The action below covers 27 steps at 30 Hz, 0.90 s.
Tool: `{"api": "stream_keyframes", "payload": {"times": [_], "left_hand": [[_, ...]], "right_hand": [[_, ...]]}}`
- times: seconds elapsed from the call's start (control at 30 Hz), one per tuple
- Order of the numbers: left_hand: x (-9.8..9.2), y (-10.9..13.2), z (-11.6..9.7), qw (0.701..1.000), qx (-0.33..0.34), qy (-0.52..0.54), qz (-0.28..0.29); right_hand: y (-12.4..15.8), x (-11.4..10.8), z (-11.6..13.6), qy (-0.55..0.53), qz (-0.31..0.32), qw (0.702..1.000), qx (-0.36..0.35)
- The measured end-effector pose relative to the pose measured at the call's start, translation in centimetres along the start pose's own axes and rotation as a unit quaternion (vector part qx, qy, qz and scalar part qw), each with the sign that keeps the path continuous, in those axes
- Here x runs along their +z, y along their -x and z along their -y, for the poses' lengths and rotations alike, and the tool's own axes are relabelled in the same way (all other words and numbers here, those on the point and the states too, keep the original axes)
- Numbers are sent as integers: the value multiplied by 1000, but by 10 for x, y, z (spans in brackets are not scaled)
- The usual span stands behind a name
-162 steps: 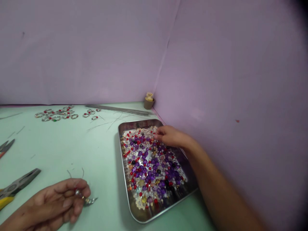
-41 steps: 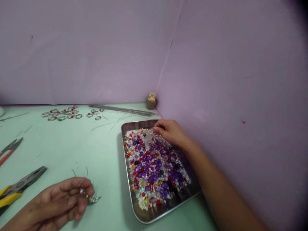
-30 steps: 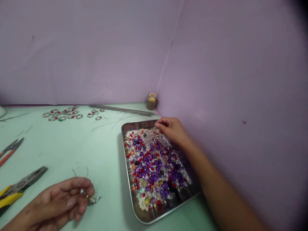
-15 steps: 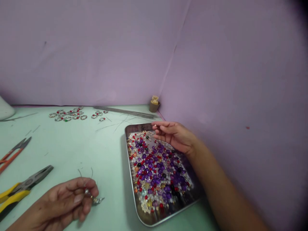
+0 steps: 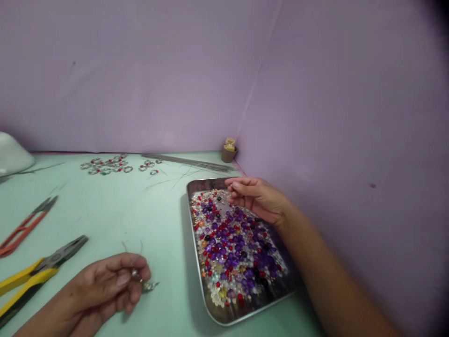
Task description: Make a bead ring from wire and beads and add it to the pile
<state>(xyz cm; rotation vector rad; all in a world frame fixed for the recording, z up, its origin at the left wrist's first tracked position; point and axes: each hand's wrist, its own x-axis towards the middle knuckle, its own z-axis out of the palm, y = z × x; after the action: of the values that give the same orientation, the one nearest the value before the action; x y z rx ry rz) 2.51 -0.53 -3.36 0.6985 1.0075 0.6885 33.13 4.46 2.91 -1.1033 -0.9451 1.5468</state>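
Observation:
My left hand (image 5: 115,285) is closed in a pinch at the front left, holding a beaded wire (image 5: 146,283) with clear and silvery beads. Thin wire ends rise above its fingers. Over the far end of a metal tray (image 5: 197,262), my right hand (image 5: 257,196) has thumb and forefinger pressed together on what looks like a tiny pale bead (image 5: 232,186). That bead is mostly hidden by the fingertips. Purple, red, black, clear and gold loose beads (image 5: 233,252) cover the tray's floor.
Yellow-handled pliers (image 5: 45,271) and orange-handled cutters (image 5: 30,224) lie at the left. Small beaded rings (image 5: 108,164) and a bundle of straight wires (image 5: 191,162) rest along the back. A little brown pot (image 5: 229,152) stands in the corner by the purple wall (image 5: 333,117).
The whole view has shifted, so things appear slightly farther right. My right fingertips now cover more of the pale bead. The left hand keeps its hold on the beaded wire.

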Motion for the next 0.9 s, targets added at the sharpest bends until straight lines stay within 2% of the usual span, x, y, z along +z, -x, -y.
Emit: {"api": "stream_keyframes", "payload": {"times": [0.07,0.17,0.3,0.43,0.6,0.7,0.9], "left_hand": [[4,4,-3,1000,-4,-4,21],[7,6,-5,998,26,11,62],[7,6,-4,997,31,16,71],[6,7,-5,998,21,11,60],[6,6,-5,998,10,-3,64],[5,5,-5,998,21,19,60],[2,3,-8,993,23,117,0]], "right_hand": [[0,0,-1,18,-23,1000,3],[-3,-3,-3,31,-28,999,4],[-6,-10,-3,50,-42,998,5],[-4,-13,0,143,-69,987,0],[-4,-12,1,281,-94,955,18],[-6,-10,-3,295,-96,951,19],[-7,-11,-6,293,-78,953,7]]}}
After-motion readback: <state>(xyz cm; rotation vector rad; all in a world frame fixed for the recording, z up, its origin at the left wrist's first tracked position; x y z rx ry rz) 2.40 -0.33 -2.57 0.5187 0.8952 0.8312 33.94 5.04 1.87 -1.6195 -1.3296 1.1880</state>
